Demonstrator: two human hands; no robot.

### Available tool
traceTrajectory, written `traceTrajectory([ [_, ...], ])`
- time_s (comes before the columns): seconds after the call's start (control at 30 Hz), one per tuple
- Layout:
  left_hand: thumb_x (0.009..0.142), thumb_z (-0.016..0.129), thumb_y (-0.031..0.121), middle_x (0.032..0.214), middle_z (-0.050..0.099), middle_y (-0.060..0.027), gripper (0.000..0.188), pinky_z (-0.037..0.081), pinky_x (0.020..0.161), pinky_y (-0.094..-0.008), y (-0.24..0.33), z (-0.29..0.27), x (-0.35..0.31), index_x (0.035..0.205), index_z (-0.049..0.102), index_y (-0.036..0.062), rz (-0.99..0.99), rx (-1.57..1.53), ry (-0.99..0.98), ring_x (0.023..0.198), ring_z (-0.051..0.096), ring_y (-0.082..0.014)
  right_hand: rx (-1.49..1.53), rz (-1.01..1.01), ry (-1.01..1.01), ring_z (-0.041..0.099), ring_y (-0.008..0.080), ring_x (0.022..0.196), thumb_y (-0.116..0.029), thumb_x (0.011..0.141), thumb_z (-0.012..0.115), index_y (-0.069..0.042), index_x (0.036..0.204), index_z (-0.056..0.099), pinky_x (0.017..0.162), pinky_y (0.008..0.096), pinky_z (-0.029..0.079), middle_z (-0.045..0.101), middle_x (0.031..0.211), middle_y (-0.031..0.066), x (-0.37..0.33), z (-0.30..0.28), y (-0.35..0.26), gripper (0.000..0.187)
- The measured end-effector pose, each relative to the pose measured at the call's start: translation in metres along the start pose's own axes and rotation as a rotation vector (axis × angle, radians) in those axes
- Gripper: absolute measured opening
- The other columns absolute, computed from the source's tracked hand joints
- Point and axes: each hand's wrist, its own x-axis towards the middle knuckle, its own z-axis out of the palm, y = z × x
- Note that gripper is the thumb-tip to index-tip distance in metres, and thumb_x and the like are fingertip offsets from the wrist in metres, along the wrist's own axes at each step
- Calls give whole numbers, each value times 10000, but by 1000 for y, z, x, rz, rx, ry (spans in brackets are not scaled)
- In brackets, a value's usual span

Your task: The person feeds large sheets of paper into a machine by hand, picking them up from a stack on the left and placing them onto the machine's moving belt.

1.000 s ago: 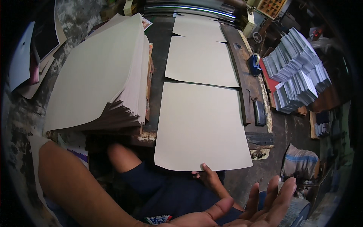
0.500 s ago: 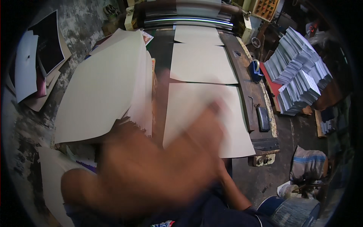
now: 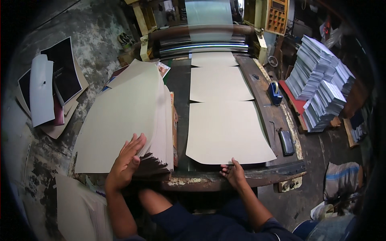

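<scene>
Three large cream sheets lie in a row on the machine's feed table, the nearest sheet [image 3: 231, 132] ending near its front edge. My right hand [image 3: 234, 172] is at that sheet's near edge, thumb over the rim and curled fingers just below it. To the left stands a tall stack of similar sheets [image 3: 120, 108], its top sheets bowed and their near ends fanned out. Against the stack's near right corner rests my left hand [image 3: 128, 158], fingers stretched out and thumb apart, gripping nothing.
Rollers [image 3: 205, 46] span the table's far end, with clear film [image 3: 209, 20] above. A tape dispenser [image 3: 275, 94] and a dark case [image 3: 286, 142] sit along the right side. Paper piles [image 3: 317, 72] stand beyond. Loose covers [image 3: 42, 92] lie on the left.
My left arm, earlier a blur across the foreground, has drawn back left to the stack. My right hand now shows at the nearest sheet's edge. The view has tilted up slightly.
</scene>
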Motion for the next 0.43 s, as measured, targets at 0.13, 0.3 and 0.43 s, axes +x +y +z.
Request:
traceTrajectory([
  [0.13, 996, 349, 546, 1346, 551, -147, 657, 162, 1159, -431, 2, 0, 2, 1269, 578, -6, -96, -211, 85, 1358, 388, -291, 46, -50, 37, 595, 212, 830, -395, 976, 513, -68, 1263, 374, 784, 420, 521, 616, 1046, 155, 16, -2, 8, 457],
  [0.3, 1021, 463, 334, 894, 658, -83, 458, 472, 801, -279, -26, 4, -3, 1052, 643, -87, -287, -606, 692, 770, 571, -119, 30, -151, 130, 589, 195, 856, -414, 941, 558, -135, 1330, 355, 812, 428, 512, 607, 1119, 109, -2, 20, 12, 520],
  [0.43, 1003, 483, 368, 1012, 654, -137, 470, 462, 916, -333, -3, 0, 1, 1033, 628, -78, -245, -531, 915, 906, 618, -196, 34, -108, 73, 572, 221, 944, -377, 953, 540, -151, 1524, 156, 813, 447, 508, 579, 1197, 130, -18, 21, -10, 724],
])
